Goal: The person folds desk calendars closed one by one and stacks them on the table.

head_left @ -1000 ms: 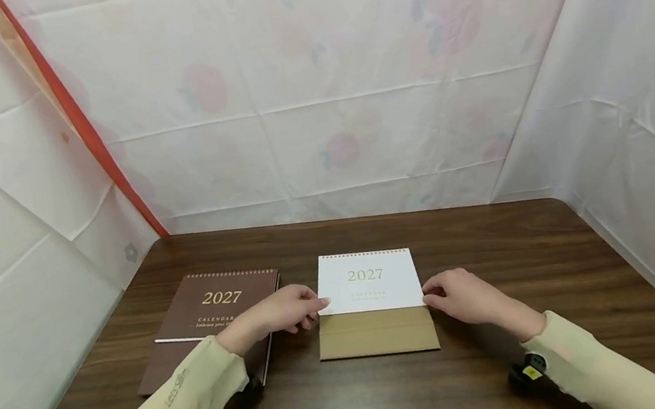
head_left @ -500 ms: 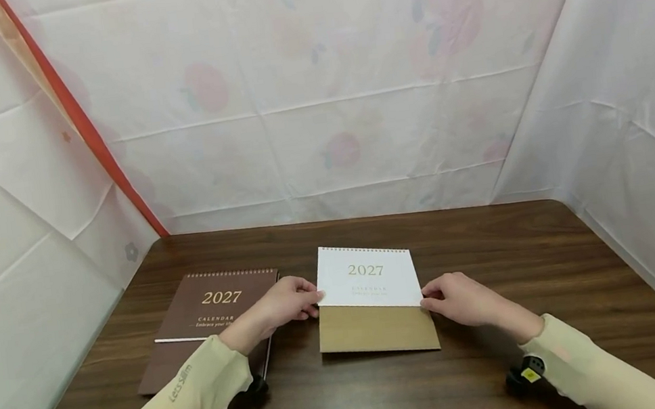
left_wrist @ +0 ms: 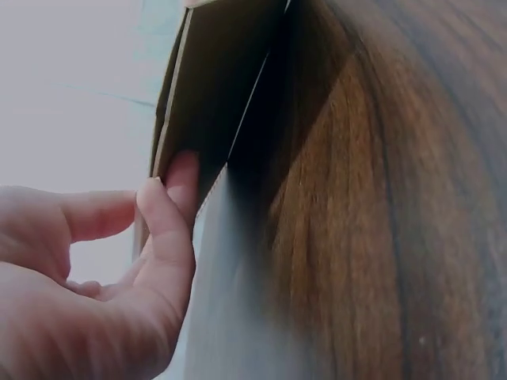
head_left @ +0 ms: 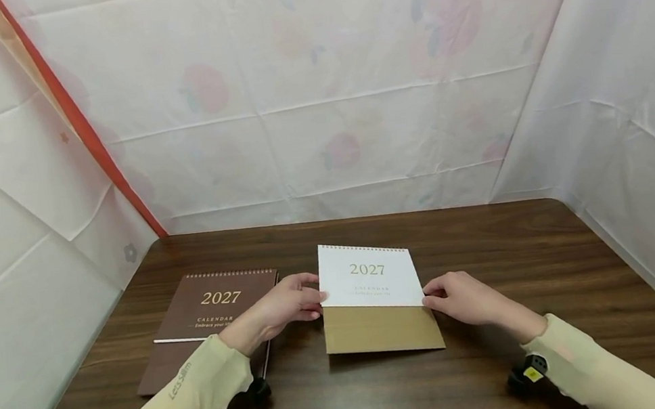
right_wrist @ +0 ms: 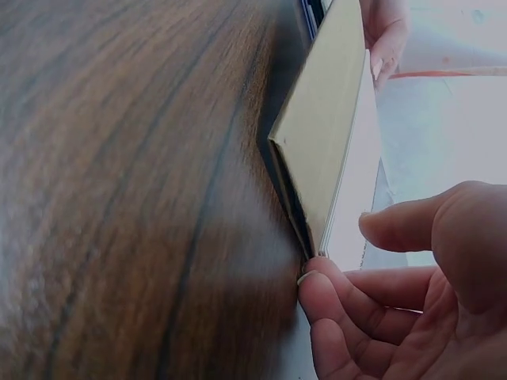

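A white desk calendar marked 2027 lies at the middle of the table, its spiral binding along the far edge and a tan cardboard base showing on the near side. Its left side is tilted up off the wood. My left hand pinches that left edge; in the left wrist view the fingers reach under the board. At the opposite edge my right hand holds the calendar, fingers at the board's corner and thumb by the white pages.
A brown 2027 calendar with a white band across it lies to the left, partly under my left forearm. The wooden table is enclosed by white patterned cloth at the back and sides.
The calendar's left side has risen from the table, and the whole calendar has shifted slightly right. My left hand moved up with that edge; the right hand stayed nearly in place.
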Demonstrator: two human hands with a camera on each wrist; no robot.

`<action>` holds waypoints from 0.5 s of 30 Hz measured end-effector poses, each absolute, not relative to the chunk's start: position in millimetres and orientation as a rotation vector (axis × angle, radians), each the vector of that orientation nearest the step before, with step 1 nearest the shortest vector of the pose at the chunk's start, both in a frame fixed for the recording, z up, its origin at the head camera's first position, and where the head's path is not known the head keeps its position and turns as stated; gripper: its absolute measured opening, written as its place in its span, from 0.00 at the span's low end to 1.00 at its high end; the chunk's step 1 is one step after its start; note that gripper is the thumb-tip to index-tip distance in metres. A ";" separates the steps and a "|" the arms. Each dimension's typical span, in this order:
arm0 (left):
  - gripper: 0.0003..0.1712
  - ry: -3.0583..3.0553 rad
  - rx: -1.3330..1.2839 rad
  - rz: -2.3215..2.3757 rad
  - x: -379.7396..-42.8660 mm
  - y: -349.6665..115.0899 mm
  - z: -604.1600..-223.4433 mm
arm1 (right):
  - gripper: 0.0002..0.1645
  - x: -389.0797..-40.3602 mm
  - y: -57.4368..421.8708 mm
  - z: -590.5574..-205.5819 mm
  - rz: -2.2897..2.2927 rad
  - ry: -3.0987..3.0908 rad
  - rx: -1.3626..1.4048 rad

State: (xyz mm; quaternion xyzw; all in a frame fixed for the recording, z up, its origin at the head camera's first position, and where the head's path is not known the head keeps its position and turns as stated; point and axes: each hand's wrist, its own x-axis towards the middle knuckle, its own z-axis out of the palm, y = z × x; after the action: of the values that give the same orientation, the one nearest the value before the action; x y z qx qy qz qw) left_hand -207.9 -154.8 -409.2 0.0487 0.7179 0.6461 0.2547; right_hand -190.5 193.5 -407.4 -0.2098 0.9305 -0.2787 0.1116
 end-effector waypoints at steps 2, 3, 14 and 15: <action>0.33 1.935 0.152 1.776 -207.4 -154.6 -408.8 | 0.13 -190.6 194.3 -408.0 -0.841 2.726 -0.580; 0.33 1.931 0.166 1.787 -207.0 -154.8 -408.4 | 0.17 -190.7 194.7 -408.6 -0.855 2.722 -0.560; 0.33 1.936 0.209 1.783 -200.9 -175.6 -404.2 | 0.32 -189.4 187.5 -412.3 -1.243 2.555 -0.432; 0.34 1.941 0.209 1.779 -200.0 -178.4 -404.0 | 0.31 -189.2 185.2 -412.5 -1.266 2.552 -0.434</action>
State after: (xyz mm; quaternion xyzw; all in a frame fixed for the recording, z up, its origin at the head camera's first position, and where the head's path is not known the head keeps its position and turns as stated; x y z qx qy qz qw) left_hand -200.0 -178.4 -404.0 0.0765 0.7121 0.6526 0.2474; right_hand -189.2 185.2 -412.5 -0.1493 0.8782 -0.4355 0.1298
